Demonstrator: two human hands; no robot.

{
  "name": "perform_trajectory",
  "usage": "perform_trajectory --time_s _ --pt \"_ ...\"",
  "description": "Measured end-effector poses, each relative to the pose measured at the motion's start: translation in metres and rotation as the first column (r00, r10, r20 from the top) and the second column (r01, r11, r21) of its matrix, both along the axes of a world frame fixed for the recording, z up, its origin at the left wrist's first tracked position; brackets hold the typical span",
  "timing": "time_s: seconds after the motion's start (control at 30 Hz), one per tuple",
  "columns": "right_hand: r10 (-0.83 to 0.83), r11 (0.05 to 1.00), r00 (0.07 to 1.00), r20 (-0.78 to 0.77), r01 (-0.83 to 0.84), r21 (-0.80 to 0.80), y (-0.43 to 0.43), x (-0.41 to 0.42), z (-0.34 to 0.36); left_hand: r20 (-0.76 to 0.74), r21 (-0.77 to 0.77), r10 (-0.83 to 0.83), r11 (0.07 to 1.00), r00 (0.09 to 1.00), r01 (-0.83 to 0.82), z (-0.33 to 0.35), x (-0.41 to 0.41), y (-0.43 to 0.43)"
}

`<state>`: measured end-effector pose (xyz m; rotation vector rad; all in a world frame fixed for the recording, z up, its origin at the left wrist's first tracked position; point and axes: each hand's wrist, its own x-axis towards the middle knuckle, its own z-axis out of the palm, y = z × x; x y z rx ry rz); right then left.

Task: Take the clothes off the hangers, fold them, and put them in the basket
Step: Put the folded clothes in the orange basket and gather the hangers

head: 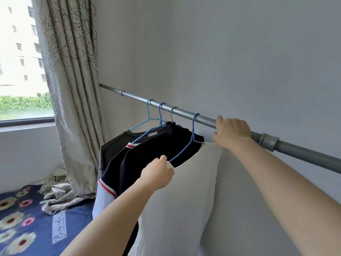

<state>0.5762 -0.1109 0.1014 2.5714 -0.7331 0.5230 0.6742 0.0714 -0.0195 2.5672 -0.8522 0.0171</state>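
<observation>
Four hangers [160,115] hook over a grey rail [140,98] that slants from centre left down to the right edge, so the clothes crowd together at mid-frame. The white garment [184,200] hangs nearest the camera, lower centre, on the blue hanger [193,130], which makes it the natural first one to strip. The left hand [158,172], at centre, pinches the white cloth between thumb and curled fingers where the neckline meets the hanger's near arm, probably to peel that shoulder clear of the wire. The right hand [231,133], right of centre, sits at the rail with its thumb on top and its fingers curled down toward the garment's far shoulder. Whether it grips the rail to steady things or holds the cloth cannot be told. Three dark tops [156,145] wait behind on their own hangers. A curtain [73,89] hangs upper left and a flowered bedspread [36,228] fills the lower left, a likely folding surface. No basket is in view
</observation>
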Motion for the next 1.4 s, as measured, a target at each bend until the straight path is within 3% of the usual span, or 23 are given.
perform_trajectory --time_s 0.13,0.33,0.6,0.73,0.8,0.9,1.0,1.07,1.17,1.27,1.4 --pt "-0.036 0.999 0.994 0.106 0.036 -0.004 -0.005 0.011 -0.004 -0.11 -0.166 0.005 0.986 0.994 -0.023 -0.008 0.009 -0.013" --pt "-0.029 0.998 0.992 0.122 0.035 -0.049 -0.009 0.014 -0.006 0.061 -0.248 0.034 0.969 0.998 -0.018 0.003 0.007 -0.014" --pt "-0.039 0.997 0.987 0.156 0.048 -0.057 -0.006 0.012 -0.011 0.102 -0.368 0.043 0.93 0.994 -0.003 0.025 -0.004 0.018" --pt "0.055 0.997 0.971 0.232 -0.042 -0.059 0.001 0.009 -0.023 0.015 -0.421 0.054 0.906 0.998 -0.042 0.008 -0.026 0.058" --pt "0.214 0.969 0.901 0.376 -0.244 0.032 0.02 0.007 -0.04 0.001 -0.424 0.085 0.902 0.996 -0.076 0.001 -0.038 0.086" --pt "0.422 0.814 0.746 0.516 -0.562 0.147 0.068 0.001 -0.068 -0.021 -0.44 0.12 0.89 0.993 -0.117 -0.007 -0.051 0.131" --pt "0.486 0.638 0.675 0.555 -0.708 0.302 0.135 -0.007 -0.089 -0.028 -0.437 0.176 0.883 0.984 -0.171 -0.007 -0.069 0.186" --pt "0.379 0.433 0.712 0.591 -0.701 0.567 0.185 -0.01 -0.089 -0.052 -0.459 0.204 0.864 0.978 -0.205 -0.005 -0.081 0.223" --pt "0.176 -0.053 0.76 0.625 -0.627 0.777 0.276 -0.015 -0.076 -0.178 -0.51 0.256 0.802 0.95 -0.311 -0.002 -0.095 0.293" --pt "0.07 -0.42 0.804 0.591 -0.514 0.748 0.357 -0.019 -0.056 -0.311 -0.557 0.193 0.756 0.931 -0.343 0.004 -0.112 0.356" --pt "-0.025 -0.695 0.816 0.577 -0.429 0.577 0.473 -0.027 -0.03 -0.455 -0.566 -0.007 0.774 0.891 -0.284 0.026 -0.149 0.456"
